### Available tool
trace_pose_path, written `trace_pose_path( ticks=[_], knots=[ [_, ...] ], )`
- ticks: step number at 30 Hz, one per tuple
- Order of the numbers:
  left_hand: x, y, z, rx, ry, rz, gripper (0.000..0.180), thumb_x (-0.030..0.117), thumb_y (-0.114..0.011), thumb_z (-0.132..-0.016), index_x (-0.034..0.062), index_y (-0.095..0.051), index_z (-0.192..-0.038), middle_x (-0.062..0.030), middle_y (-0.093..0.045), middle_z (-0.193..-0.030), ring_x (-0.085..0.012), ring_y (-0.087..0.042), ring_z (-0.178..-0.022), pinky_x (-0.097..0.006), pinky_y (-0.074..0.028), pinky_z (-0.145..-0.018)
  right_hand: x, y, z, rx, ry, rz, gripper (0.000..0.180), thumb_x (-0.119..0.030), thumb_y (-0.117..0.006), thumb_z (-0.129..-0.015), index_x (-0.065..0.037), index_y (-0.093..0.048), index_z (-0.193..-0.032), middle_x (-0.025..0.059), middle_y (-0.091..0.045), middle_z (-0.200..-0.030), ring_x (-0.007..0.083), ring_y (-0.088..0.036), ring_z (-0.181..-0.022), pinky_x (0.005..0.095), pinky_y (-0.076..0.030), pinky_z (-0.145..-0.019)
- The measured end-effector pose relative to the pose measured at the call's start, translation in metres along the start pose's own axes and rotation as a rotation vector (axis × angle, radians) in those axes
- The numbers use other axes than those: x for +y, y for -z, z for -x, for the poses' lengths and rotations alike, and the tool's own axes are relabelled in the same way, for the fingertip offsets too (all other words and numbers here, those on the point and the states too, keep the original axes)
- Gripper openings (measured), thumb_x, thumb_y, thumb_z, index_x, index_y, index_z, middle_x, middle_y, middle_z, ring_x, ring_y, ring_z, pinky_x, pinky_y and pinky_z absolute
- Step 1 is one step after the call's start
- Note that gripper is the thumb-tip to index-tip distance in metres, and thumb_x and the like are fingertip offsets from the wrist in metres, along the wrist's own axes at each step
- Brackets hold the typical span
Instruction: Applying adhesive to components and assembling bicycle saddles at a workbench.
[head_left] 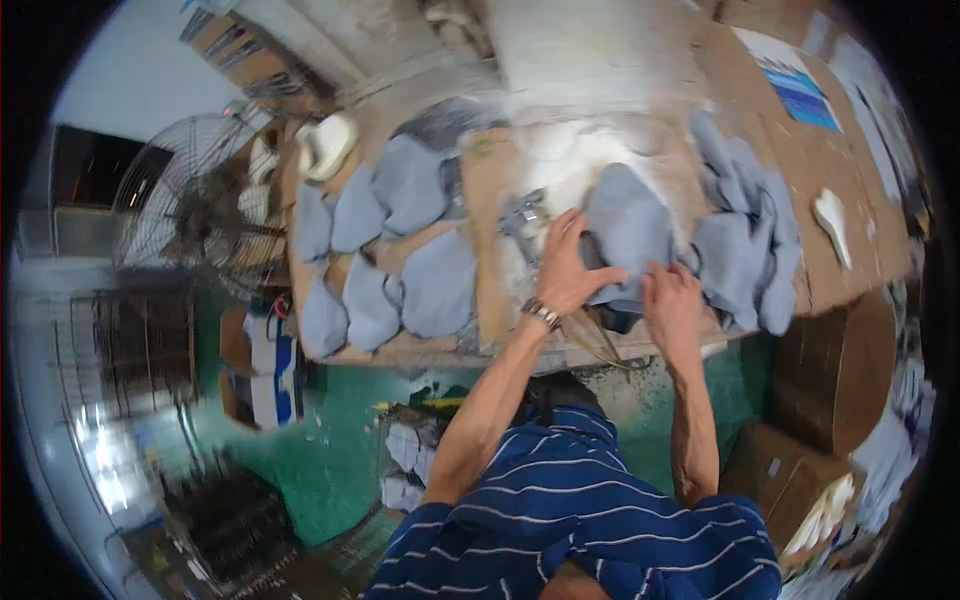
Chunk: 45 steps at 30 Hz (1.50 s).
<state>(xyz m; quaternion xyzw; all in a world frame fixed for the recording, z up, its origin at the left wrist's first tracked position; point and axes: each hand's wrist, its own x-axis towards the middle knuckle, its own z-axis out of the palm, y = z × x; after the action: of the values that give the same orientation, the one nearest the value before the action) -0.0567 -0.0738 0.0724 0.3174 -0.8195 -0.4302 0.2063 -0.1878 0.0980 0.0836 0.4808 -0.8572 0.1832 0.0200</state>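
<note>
A grey, rounded fabric piece (pixel 630 215), which looks like a shoe upper, lies on the workbench in front of me. My left hand (pixel 568 268) rests against its left edge, with thumb and fingers spread apart. At the near right edge of the piece, my right hand (pixel 672 300) has its fingers bent and closed on the fabric; the fingertips are partly hidden. Something dark shows under the near end of the piece. Left of my left hand is a small metal tool or fitting (pixel 522 215), blurred.
Several grey pieces (pixel 438 285) lie in rows at the left; more are heaped (pixel 770 250) at the right. White shoe-last-like forms lie at the far left (pixel 325 147) and right (pixel 832 228). A wire-cage fan (pixel 205 200) stands left, cardboard boxes (pixel 790 480) lower right.
</note>
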Motion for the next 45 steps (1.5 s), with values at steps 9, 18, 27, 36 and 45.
trace_pose_path(
  ticks=[9, 18, 27, 36, 45],
  knots=[
    [-0.126, 0.091, 0.088, 0.764, 0.466, 0.901, 0.051, 0.029, -0.072, -0.101, -0.0002, -0.059, -0.141, -0.0078, -0.066, -0.132, -0.0172, -0.060, -0.122, -0.036, -0.049, -0.103, -0.025, 0.016, -0.013, 0.190, -0.092, -0.205, 0.026, -0.014, -0.064, -0.102, 0.002, -0.070, -0.121, 0.0218, -0.071, -0.104, 0.0396, -0.066, -0.100, 0.0464, -0.052, -0.091],
    [-0.369, 0.246, 0.270, 1.577, 1.193, 0.775, 0.044, 0.047, -0.075, -0.093, 0.0039, -0.072, -0.100, -0.0135, -0.066, -0.100, -0.0263, -0.061, -0.093, -0.044, -0.050, -0.071, -0.183, -0.143, 0.049, -0.777, -0.443, -1.031, 0.030, -0.023, -0.070, -0.098, 0.002, -0.072, -0.115, 0.0066, -0.069, -0.089, 0.0147, -0.065, -0.074, 0.0314, -0.053, -0.066],
    [-0.441, 0.288, 0.249, 1.358, 1.132, 1.177, 0.058, 0.050, -0.080, -0.090, -0.0014, -0.067, -0.114, -0.0096, -0.069, -0.106, -0.0206, -0.065, -0.085, -0.038, -0.053, -0.063, -0.280, -0.278, 0.047, -0.855, -0.912, -1.111, 0.028, -0.029, -0.068, -0.097, -0.003, -0.067, -0.108, 0.0009, -0.064, -0.086, 0.0142, -0.064, -0.074, 0.0339, -0.050, -0.054],
    [-0.404, 0.300, 0.233, 1.635, 1.016, 1.180, 0.030, 0.017, -0.079, -0.093, 0.0027, -0.057, -0.108, -0.0082, -0.068, -0.085, -0.0184, -0.064, -0.063, -0.035, -0.041, -0.040, -0.304, -0.305, 0.056, -0.577, -0.975, -0.931, 0.028, -0.019, -0.074, -0.090, -0.008, -0.064, -0.114, 0.0004, -0.062, -0.085, 0.0127, -0.061, -0.068, 0.0342, -0.051, -0.049],
    [-0.400, 0.290, 0.230, 1.749, 0.613, 1.432, 0.017, 0.007, -0.074, -0.089, 0.0026, -0.063, -0.101, -0.0065, -0.066, -0.086, -0.0199, -0.063, -0.071, -0.038, -0.052, -0.061, -0.262, -0.328, 0.048, -0.592, -0.827, -0.906, 0.034, -0.018, -0.078, -0.090, -0.002, -0.070, -0.118, 0.0041, -0.065, -0.084, 0.0166, -0.060, -0.068, 0.0335, -0.051, -0.051]
  ],
)
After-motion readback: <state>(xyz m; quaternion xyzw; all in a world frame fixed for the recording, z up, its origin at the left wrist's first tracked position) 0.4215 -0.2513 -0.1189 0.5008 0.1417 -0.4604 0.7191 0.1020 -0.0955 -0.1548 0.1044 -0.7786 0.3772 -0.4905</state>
